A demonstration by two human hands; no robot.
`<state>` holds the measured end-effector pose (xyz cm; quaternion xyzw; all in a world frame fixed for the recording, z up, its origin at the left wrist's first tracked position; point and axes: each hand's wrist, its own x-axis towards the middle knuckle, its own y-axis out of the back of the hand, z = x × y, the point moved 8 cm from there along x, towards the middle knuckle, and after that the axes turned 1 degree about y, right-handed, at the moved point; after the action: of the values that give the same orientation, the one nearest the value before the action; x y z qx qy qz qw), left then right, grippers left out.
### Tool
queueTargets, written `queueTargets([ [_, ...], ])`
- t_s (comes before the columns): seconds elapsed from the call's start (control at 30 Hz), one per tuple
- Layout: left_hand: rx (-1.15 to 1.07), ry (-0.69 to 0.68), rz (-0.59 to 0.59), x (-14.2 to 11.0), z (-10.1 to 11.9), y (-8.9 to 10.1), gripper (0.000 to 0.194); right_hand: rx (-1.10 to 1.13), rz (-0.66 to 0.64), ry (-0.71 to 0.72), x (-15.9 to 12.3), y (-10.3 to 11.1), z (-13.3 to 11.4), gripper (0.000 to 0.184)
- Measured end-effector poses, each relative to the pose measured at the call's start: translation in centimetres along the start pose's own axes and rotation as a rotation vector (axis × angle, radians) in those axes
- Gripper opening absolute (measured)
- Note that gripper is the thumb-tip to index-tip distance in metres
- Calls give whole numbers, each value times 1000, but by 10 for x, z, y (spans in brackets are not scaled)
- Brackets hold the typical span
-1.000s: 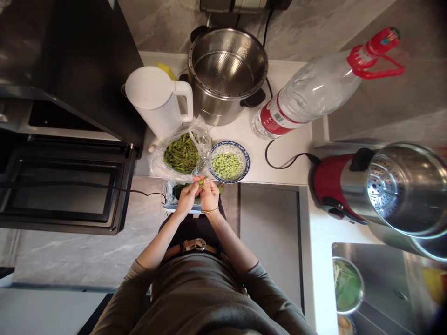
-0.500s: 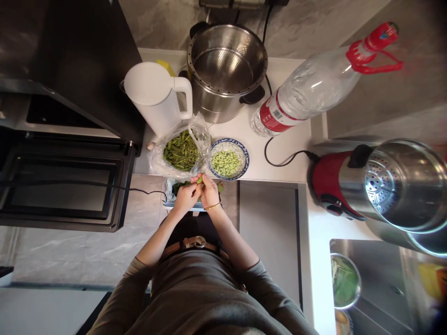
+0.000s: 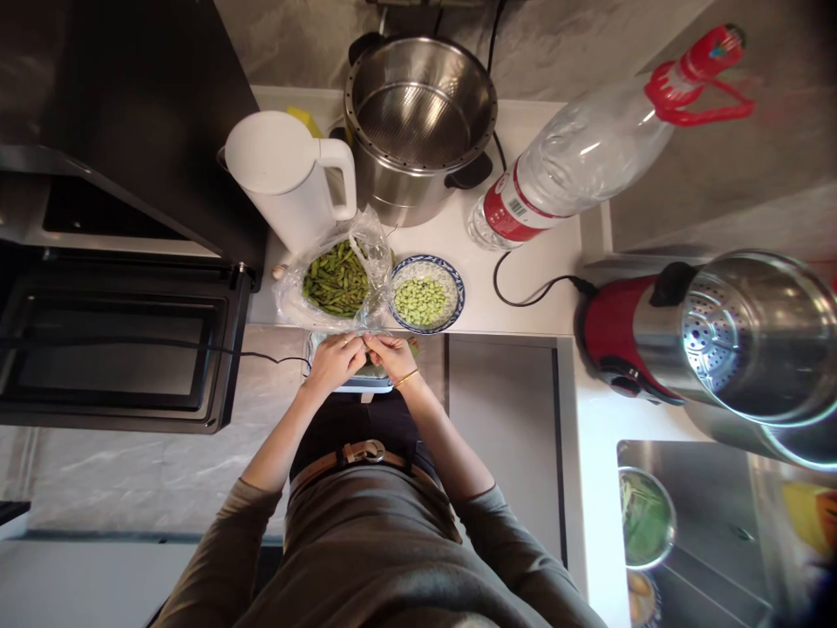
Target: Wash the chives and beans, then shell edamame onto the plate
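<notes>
My left hand (image 3: 336,361) and my right hand (image 3: 391,356) meet fingertip to fingertip just off the counter's front edge. Both are closed in a pinch on a green soybean pod, now mostly hidden by the fingers. Beneath them is a pale blue-rimmed bin (image 3: 372,385), largely covered by my hands. A clear plastic bag (image 3: 376,235) full of unshelled soybean pods (image 3: 336,281) lies on the counter beyond my left hand. Right of it, a blue-and-white bowl (image 3: 458,279) holds shelled green beans (image 3: 420,302).
Behind the bag stand a white pitcher (image 3: 278,161) and a steel steamer pot (image 3: 418,187). A large plastic bottle (image 3: 581,166) and a red-and-steel appliance (image 3: 618,336) are to the right, above a sink (image 3: 712,515). An open oven door (image 3: 118,349) juts out at left.
My hands have drawn slightly apart and turned knuckles-up over the bin. The green pod that showed at the fingertips is now mostly covered. The view has shifted slightly.
</notes>
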<state>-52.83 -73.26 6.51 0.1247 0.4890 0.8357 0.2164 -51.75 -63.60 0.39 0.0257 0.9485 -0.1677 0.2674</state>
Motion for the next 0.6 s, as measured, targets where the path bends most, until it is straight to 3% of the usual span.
queueTargets([
  [0.2,-215,14,135,-2,-8,14,25,37,-165,-52,-5,-6,-1,34],
  [0.3,-257,97,195,-1,-24,30,25,106,-229,-132,-9,-8,6,32],
  [0.4,-223,198,216,-3,-43,45,27,204,-206,-173,-11,0,11,31],
  [0.5,-123,206,36,-6,-48,38,32,298,-141,-195,-10,11,12,29],
  [0.6,17,188,-204,-14,-43,10,34,389,-47,-201,-5,19,15,28],
])
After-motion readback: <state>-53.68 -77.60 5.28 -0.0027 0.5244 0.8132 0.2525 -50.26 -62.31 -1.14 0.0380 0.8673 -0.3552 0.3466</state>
